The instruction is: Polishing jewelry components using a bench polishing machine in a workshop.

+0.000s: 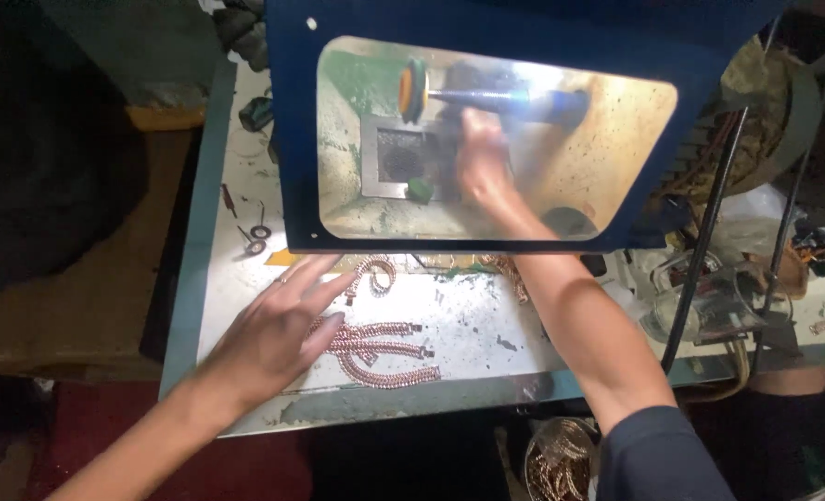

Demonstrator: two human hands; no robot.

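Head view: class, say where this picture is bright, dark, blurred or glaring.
Head view: glare whitens the clear shield window; the right hand behind it is blurred; the left hand over the copper chains is sharper; the white tabletop is brightly lit, the surroundings dark.

The left hand lies flat on copper chains on the counter. The right hand reaches behind a blue-framed window.

Open bench top right of the chain pieces, blue-framed shield walling off the spinning wheel, metal rods and glass jar crowding the right edge
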